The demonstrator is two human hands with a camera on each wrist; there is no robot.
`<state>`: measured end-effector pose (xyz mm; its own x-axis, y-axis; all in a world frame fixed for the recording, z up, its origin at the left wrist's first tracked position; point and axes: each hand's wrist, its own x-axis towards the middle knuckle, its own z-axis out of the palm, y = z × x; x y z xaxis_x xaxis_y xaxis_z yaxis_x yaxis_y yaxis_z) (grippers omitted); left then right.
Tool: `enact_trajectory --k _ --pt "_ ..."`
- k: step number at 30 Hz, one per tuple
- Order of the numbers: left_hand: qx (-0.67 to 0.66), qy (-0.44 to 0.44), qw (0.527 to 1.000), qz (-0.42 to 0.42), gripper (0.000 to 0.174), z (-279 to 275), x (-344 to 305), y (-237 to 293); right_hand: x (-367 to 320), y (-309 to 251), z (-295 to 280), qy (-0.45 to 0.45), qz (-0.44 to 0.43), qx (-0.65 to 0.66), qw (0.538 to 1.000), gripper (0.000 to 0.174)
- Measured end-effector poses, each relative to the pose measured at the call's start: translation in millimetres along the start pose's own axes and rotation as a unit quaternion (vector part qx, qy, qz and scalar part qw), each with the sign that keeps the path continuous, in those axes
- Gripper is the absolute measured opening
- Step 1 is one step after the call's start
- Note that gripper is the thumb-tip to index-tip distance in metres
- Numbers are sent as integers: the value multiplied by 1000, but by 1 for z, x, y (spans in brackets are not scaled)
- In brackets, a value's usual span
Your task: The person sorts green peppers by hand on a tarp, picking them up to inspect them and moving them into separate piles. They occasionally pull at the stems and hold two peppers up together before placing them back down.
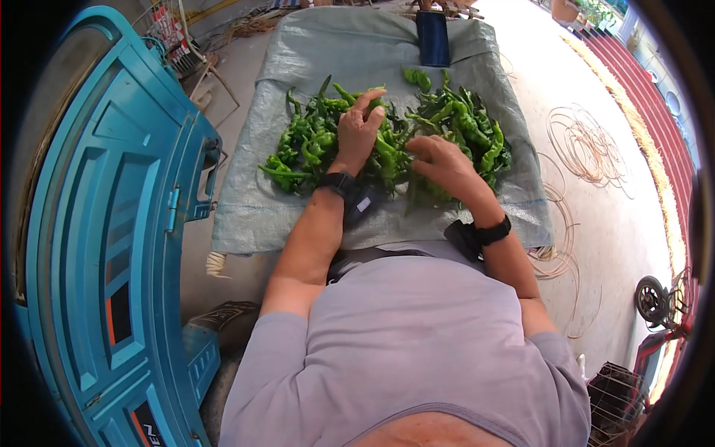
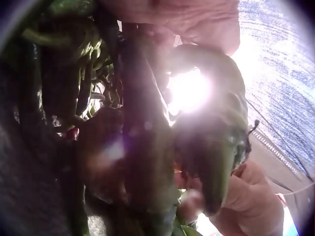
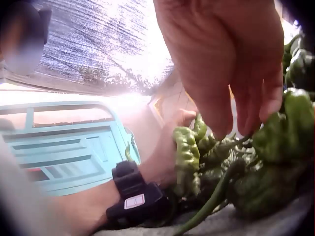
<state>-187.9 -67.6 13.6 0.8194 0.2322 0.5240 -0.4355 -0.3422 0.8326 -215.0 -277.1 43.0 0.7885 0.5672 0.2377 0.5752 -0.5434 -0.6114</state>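
Many long green peppers (image 1: 319,141) lie in a loose heap on a grey-green woven sheet (image 1: 246,201). My left hand (image 1: 357,134) rests among them, its index finger and thumb apart. Peppers lie beside that hand, one (image 3: 187,147) upright near it in the right wrist view. In the left wrist view, a pepper (image 2: 211,142) shows close up under the hand. My right hand (image 1: 443,160) reaches over the peppers just to the right, fingers bent downward; in the right wrist view its fingertips (image 3: 268,110) are close above a pepper stem. A second cluster of peppers (image 1: 469,123) lies beyond it.
A blue panelled metal tailgate (image 1: 112,223) stands along the left. At the far edge of the sheet is a dark blue object (image 1: 433,39). Coils of thin cane or wire (image 1: 588,145) lie on the floor to the right, and a wire basket (image 1: 617,395) is at lower right.
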Motion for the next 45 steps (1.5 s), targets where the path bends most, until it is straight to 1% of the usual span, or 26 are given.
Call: enact_trajectory --k 2,5,8,11,14,15,18,19,21,22,24,25,27,28,29,32,34,35,37,38,39,40,41,42,44,45 --pt "18 23 999 23 29 1 0 -4 2 2 3 -35 8 -127 991 28" --pt "26 42 998 28 27 0 1 -10 3 -1 1 -39 34 -107 993 24" --pt "34 43 998 25 25 -1 0 -9 2 3 2 -15 -18 -154 988 22" --pt "22 51 998 23 23 -1 0 -12 0 -3 9 -25 -29 -239 970 24" --pt "17 56 998 24 21 -2 -1 -5 7 -6 16 -60 13 -249 967 29" --pt "20 56 998 24 21 -3 -3 -2 9 0 16 -64 19 -212 975 27" --pt "82 86 989 88 19 -7 -4 2 6 3 12 -17 74 -127 989 25" --pt "54 101 989 92 20 -6 -4 6 6 1 6 14 98 -139 985 25" --pt "79 114 981 134 21 -6 -4 4 1 -8 -9 74 148 -164 973 24" --pt "92 120 976 155 21 -6 -4 4 0 -9 -17 93 138 -175 970 23" --pt "180 89 956 214 19 -8 -4 9 0 -8 -25 166 95 -121 974 21" --pt "223 73 941 244 18 -8 -4 12 2 -10 -27 162 103 -105 976 22" --pt "239 37 930 278 18 -3 -4 13 4 -16 -27 154 119 -72 978 22" --pt "247 19 923 296 19 -1 -3 14 6 -17 -24 146 111 -53 982 23" --pt "259 1 922 287 21 0 -5 11 8 -17 -19 138 102 -33 985 23" --pt "238 -32 934 265 17 3 -2 -2 12 -11 -7 111 72 13 991 24" --pt "202 -31 949 242 18 2 -1 0 13 -9 -5 90 68 23 993 23" --pt "183 -30 956 229 19 2 -1 0 14 -4 -4 120 70 43 989 23" --pt "110 0 975 193 18 1 3 -8 14 7 -8 178 72 81 978 21" --pt "73 16 982 175 17 1 5 -11 11 9 -13 201 76 19 976 20" --pt "111 70 971 200 15 1 6 -13 8 7 -20 224 79 -43 970 20" --pt "117 113 969 184 14 0 5 -15 6 7 -26 246 81 -105 960 19" --pt "122 156 966 169 13 -1 5 -17 4 8 -29 233 109 -130 957 25" --pt "127 198 960 154 12 -2 5 -19 3 9 -29 231 113 -131 957 28" --pt "95 207 966 125 13 0 6 -21 5 16 -24 228 122 -134 957 36" --pt "94 203 968 117 14 1 6 -22 7 18 -20 221 131 -125 958 45"
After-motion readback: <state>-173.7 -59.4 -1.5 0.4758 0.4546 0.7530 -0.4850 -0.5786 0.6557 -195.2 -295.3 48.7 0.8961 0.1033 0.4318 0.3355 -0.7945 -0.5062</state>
